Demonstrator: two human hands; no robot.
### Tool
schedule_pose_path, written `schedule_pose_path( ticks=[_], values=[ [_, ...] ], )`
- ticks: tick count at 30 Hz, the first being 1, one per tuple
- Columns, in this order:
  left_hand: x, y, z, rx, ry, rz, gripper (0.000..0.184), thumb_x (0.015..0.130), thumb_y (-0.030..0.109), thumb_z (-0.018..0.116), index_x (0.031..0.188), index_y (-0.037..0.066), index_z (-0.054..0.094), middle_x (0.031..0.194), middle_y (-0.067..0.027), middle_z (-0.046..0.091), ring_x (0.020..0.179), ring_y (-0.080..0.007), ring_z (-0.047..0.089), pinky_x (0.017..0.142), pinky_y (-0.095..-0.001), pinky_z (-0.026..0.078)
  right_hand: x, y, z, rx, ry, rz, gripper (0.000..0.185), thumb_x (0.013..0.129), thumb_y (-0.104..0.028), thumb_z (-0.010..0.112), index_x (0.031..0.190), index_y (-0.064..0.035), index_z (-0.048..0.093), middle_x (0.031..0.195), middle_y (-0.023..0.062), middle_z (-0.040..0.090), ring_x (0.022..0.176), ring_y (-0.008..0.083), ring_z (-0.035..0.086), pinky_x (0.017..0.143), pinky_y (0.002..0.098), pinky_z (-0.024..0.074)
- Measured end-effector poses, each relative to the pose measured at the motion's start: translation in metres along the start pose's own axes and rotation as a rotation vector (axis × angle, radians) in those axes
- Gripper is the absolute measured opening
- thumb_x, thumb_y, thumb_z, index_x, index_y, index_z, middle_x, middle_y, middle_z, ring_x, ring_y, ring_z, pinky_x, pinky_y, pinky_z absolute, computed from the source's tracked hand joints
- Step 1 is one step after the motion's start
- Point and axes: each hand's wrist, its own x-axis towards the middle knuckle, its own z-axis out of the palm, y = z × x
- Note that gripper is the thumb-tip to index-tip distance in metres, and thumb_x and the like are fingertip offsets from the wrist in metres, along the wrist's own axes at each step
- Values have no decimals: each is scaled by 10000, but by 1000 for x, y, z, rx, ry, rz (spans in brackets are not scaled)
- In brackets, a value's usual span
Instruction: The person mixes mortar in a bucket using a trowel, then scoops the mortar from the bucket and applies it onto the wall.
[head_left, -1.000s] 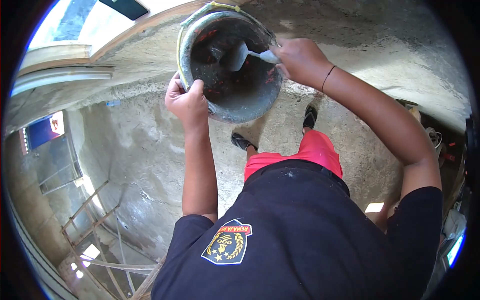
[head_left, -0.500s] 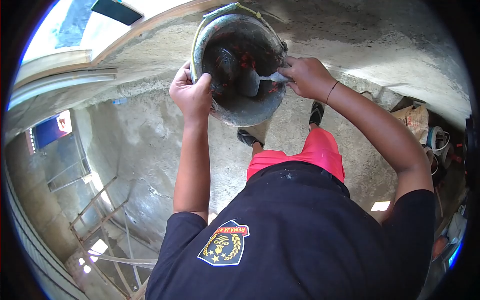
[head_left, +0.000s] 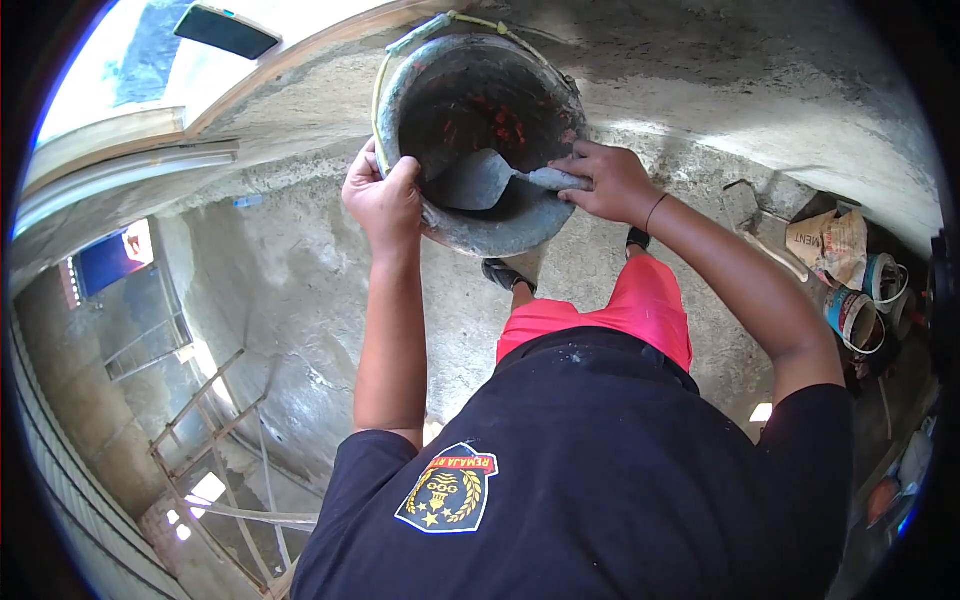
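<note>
A grey, cement-smeared bucket (head_left: 500,235) is tilted with its mouth towards me, reddish specks showing on its dark inside. My left hand (head_left: 386,200) grips the bucket's rim at the left, thumb on the near side. In my right hand (head_left: 612,182) is the handle of a trowel (head_left: 475,181), fingers wrapped round it at the bucket's right rim. The trowel's blade lies within the bucket mouth, low down near the lower rim. A yellowish cord handle arches over the bucket's top.
A phone (head_left: 228,32) rests on the window ledge at the upper left. A cement bag (head_left: 828,243) and paint buckets (head_left: 851,318) stand on the floor at the right. Wooden scaffolding (head_left: 212,433) is at the lower left. A rough wall runs behind the bucket.
The trowel blade has moved down from the middle of the bucket towards its lower rim. Both hands and the bucket have shifted slightly right in view. The bag and paint buckets show more.
</note>
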Motion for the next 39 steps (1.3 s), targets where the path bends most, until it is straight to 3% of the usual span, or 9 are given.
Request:
schedule_pose_path(
  ticks=[6, 8, 11, 14, 15, 18, 20, 28, 39],
  values=[
    [0, -12, -2, -180, 46, -129, 319, 691, -106, 570, 989, -74, 679, 864, -23, 681, 696, -63, 578, 673, -197, 462, -24, -6, -5, 45, 98, 113, 462, 713, -313, 801, 1150, -195, 708, 955, 76, 633, 823, 270, 652, 727, 360, 529],
    [-3, -19, 2, -137, 41, -151, 285, 687, -93, 583, 953, -61, 681, 838, -16, 671, 669, -60, 555, 659, -201, 457, -36, -4, -13, 77, 66, 285, 470, 711, -281, 808, 1158, -179, 704, 909, 87, 630, 799, 276, 648, 722, 357, 525],
    [-10, -36, 10, -110, 45, -137, 183, 678, -72, 603, 848, -39, 664, 804, -6, 646, 660, -59, 537, 646, -205, 449, -57, 8, -15, 107, 178, 235, 440, 721, -241, 804, 1122, -94, 694, 866, 122, 620, 752, 307, 628, 707, 369, 514],
    [-17, -47, 23, -77, 50, -170, 195, 675, -67, 602, 854, -25, 664, 802, -6, 643, 667, -69, 546, 649, -218, 461, -79, 30, -9, 127, 234, 212, 385, 747, -218, 787, 1059, -21, 679, 911, 149, 632, 783, 330, 626, 729, 368, 511],
    [-17, -58, 24, -82, 44, -179, 57, 662, -53, 622, 688, -13, 592, 894, -52, 680, 678, -65, 529, 634, -219, 441, -86, 36, -8, 106, 213, 245, 369, 758, -212, 779, 1051, -12, 676, 921, 150, 633, 806, 328, 626, 745, 367, 508],
    [-26, -69, 37, -105, 61, -180, 53, 659, -52, 622, 702, -23, 614, 916, -64, 693, 672, -66, 526, 626, -221, 437, -102, 60, -1, 95, 207, 227, 334, 796, -202, 747, 1039, 8, 653, 907, 158, 617, 827, 319, 616, 759, 374, 494],
    [-33, -74, 39, -107, 72, -194, 56, 660, -51, 618, 713, -33, 619, 909, -56, 695, 676, -63, 526, 619, -218, 432, -110, 69, 3, 143, 141, 335, 376, 789, -233, 752, 1070, -14, 630, 1026, 170, 646, 943, 340, 641, 799, 382, 509],
    [-49, -96, 29, -56, 122, -312, 191, 667, -14, 624, 843, -23, 698, 697, 28, 598, 604, -51, 491, 588, -222, 425, -116, 80, 6, 122, 98, 402, 378, 859, -267, 695, 1123, -20, 589, 940, 226, 666, 884, 393, 661, 766, 403, 518],
    [-53, -109, 14, -1, 209, -373, 217, 675, 12, 638, 877, -8, 716, 676, 36, 589, 584, -46, 480, 559, -228, 411, -123, 91, -6, -16, -20, 439, 379, 839, -288, 703, 1123, -50, 626, 936, 210, 680, 868, 383, 669, 755, 414, 522]
  ],
)
